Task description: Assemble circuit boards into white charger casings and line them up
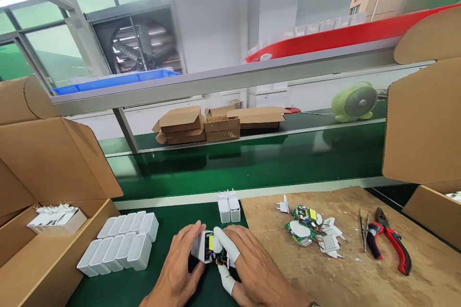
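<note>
Both my hands hold one white charger housing (201, 245) with a circuit board showing inside it, low in the middle of the view over the green mat. My left hand (179, 268) wraps the housing from the left, fingers curled on its top. From the right, my right hand (248, 268), with white finger cots on thumb and forefinger, presses on the board end. Two finished white chargers (228, 207) stand upright just beyond my hands. Several empty white housings (120, 245) lie in rows to the left.
An open cardboard box (46, 249) with white plug parts stands at the left. On the brown board (360, 268) lie loose circuit boards and plug caps (311, 231), tweezers (363, 226) and red-handled pliers (391, 239). A green conveyor belt (252, 158) runs behind, with folded cartons (219, 123) and a green fan (355, 101).
</note>
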Motion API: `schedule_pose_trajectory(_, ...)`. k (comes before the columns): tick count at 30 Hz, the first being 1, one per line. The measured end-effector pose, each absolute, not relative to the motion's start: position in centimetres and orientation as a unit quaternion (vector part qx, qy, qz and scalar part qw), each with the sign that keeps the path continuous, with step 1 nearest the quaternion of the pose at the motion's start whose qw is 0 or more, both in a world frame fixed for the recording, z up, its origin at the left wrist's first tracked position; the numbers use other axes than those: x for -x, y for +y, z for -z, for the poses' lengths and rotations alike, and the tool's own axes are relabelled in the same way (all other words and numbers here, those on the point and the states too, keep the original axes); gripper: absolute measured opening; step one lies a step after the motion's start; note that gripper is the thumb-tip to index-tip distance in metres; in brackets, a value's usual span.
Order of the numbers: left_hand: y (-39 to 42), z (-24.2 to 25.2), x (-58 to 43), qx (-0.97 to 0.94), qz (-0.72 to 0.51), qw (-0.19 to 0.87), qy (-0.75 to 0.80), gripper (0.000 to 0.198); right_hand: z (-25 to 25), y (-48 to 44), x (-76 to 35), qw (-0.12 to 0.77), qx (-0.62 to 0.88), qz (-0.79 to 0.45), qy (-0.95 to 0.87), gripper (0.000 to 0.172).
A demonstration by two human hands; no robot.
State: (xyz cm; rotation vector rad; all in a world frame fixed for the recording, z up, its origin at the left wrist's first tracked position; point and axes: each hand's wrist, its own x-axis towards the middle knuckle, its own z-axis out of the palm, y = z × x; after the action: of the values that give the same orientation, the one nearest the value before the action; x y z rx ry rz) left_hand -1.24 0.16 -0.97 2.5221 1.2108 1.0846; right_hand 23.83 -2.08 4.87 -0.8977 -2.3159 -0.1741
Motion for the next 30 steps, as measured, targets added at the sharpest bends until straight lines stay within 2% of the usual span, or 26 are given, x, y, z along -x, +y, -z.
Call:
schedule_pose_trajectory(4,0.0,0.6,1.0,-0.833,-0.375,0.073,0.401,0.079,-5.4,-2.1,-23.8,0.324,0.344,0.045,-0.880,0.054)
schedule_pose_trajectory(7,-0.2,0.4,0.8,-0.826,-0.387,0.079,0.402,0.076,-5.6,-2.2,-23.8,0.328,0.342,0.031,-0.880,0.051)
schedule_pose_trajectory(13,-0.1,0.7,0.9,-0.831,-0.373,0.095,0.402,0.081,-4.7,-2.0,-23.8,0.317,0.340,0.008,-0.885,0.045)
schedule_pose_trajectory(17,-0.3,0.8,0.7,-0.832,-0.362,0.115,0.405,0.086,-4.0,-1.7,-23.8,0.316,0.334,0.017,-0.888,0.054)
schedule_pose_trajectory(20,-0.6,0.7,0.3,-0.821,-0.380,0.178,0.388,0.082,-3.9,-1.8,-23.8,0.332,0.323,0.015,-0.886,0.053)
schedule_pose_trajectory(24,-0.8,0.4,-0.2,-0.784,-0.392,0.319,0.362,0.075,-4.9,-2.1,-23.9,0.351,0.363,-0.078,-0.859,0.055)
schedule_pose_trajectory(27,-0.7,0.3,-0.6,-0.734,-0.399,0.403,0.373,0.064,-5.4,-2.1,-24.0,0.353,0.403,-0.146,-0.832,0.040)
schedule_pose_trajectory(30,-0.5,0.3,-0.7,-0.694,-0.419,0.454,0.369,0.062,-5.2,-1.9,-24.0,0.335,0.423,-0.180,-0.823,0.036)
